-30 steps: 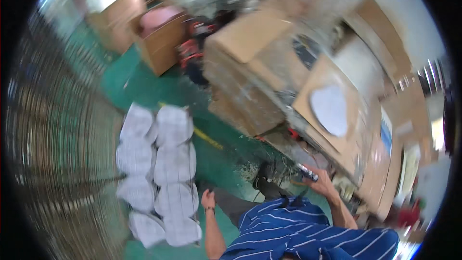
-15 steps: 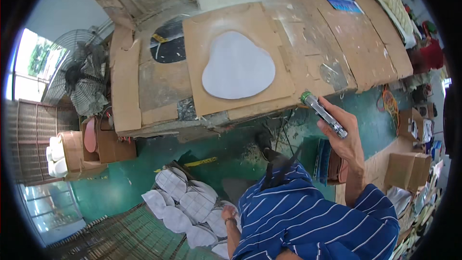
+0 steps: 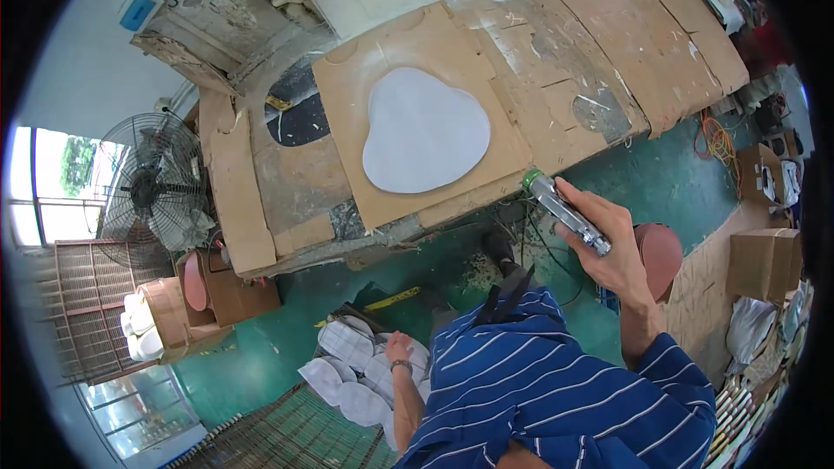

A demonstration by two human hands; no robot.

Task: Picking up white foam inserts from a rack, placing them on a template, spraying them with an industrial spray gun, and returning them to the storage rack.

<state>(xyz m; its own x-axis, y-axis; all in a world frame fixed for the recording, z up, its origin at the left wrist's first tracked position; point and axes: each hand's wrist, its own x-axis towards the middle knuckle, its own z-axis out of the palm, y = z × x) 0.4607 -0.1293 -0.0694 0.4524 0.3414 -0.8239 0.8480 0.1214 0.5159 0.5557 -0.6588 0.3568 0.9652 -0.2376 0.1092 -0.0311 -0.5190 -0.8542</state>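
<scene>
My right hand (image 3: 612, 239) is closed around a silver hand tool (image 3: 569, 215) with a green round end. That end points at the front edge of the bench. On the bench, a white rounded three-lobed piece (image 3: 426, 130) lies flat on a brown cardboard sheet (image 3: 334, 87). Low on the left, my left hand (image 3: 399, 348) is over several overlapping white pieces with grid lines (image 3: 347, 341). Its fingers are too small and partly hidden to show whether they grip one.
Worn cardboard covers the bench (image 3: 599, 43). A large caged fan (image 3: 152, 187) stands left, above open cardboard boxes (image 3: 239, 291). A slatted rack (image 3: 287, 426) is beside the white pieces. Behind my right arm sits a reddish rounded piece (image 3: 660, 256). Orange cable (image 3: 717, 143) hangs at right.
The view has shifted and turned slightly. My left hand has moved up and leftward across the white pieces. My right hand still holds the silver tool near the bench edge.
</scene>
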